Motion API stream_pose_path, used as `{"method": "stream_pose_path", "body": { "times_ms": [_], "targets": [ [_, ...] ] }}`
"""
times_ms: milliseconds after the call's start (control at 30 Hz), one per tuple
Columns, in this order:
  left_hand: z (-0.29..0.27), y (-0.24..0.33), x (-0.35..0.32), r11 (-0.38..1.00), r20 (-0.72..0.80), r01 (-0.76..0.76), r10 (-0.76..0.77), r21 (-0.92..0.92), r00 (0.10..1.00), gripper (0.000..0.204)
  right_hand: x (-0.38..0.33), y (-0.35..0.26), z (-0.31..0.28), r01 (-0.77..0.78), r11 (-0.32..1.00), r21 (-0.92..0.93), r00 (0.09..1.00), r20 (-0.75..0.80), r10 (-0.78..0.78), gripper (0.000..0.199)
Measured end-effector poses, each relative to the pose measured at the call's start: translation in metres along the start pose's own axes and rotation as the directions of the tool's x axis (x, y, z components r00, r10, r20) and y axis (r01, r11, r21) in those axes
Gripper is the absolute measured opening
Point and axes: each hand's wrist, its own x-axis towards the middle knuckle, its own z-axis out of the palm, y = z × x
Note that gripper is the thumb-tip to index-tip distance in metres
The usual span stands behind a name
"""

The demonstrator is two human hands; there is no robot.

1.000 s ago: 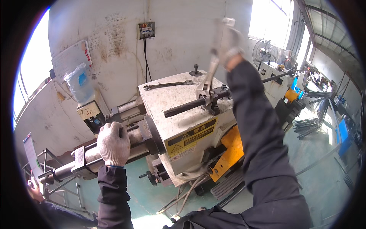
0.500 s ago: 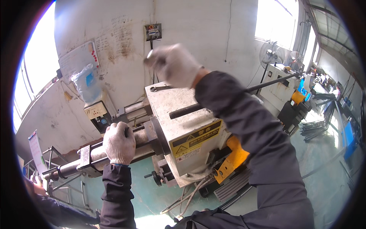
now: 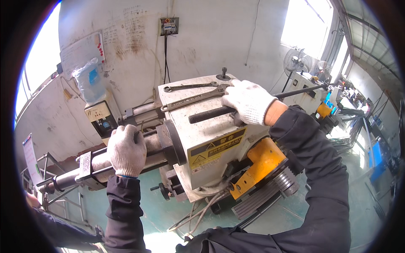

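My left hand (image 3: 126, 151), in a white knit glove, is closed over the steel cylinder (image 3: 101, 162) at the left of the machine; its fingertips are hidden. My gloved right hand (image 3: 249, 101) is over the far right of the pale machine housing (image 3: 202, 160), fingers curled at the head of a long adjustable wrench (image 3: 192, 101). That wrench lies across the housing top. Behind it is a second, shorter wrench (image 3: 190, 87). A black threaded bar (image 3: 211, 114) passes beneath my right hand. A bolt (image 3: 224, 72) stands upright beyond the wrench heads.
An orange guard (image 3: 261, 162) and cables (image 3: 202, 211) are below the housing. A water dispenser (image 3: 101, 118) stands by the far wall. Another person's dark sleeve (image 3: 63, 230) is at lower left. Fans (image 3: 297, 63) and a second machine (image 3: 303, 90) are far right.
My right hand has come down and to the right, from above the housing onto its top. The long wrench now shows lying there. My left hand stays on the cylinder.
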Motion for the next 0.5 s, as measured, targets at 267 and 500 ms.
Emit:
{"method": "stream_pose_path", "body": {
  "times_ms": [267,500],
  "targets": [
    [-0.004,-0.001,0.0,0.998,-0.004,-0.016,0.015,-0.065,1.0,0.009,0.001,-0.003,0.007,0.075,0.997,0.033,0.997,-0.012,-0.074,0.035],
    [-0.006,0.0,0.003,0.999,-0.019,-0.011,0.01,-0.046,1.0,0.01,0.026,-0.001,-0.028,0.01,0.943,0.332,0.983,0.171,-0.071,0.058]
  ]
}}
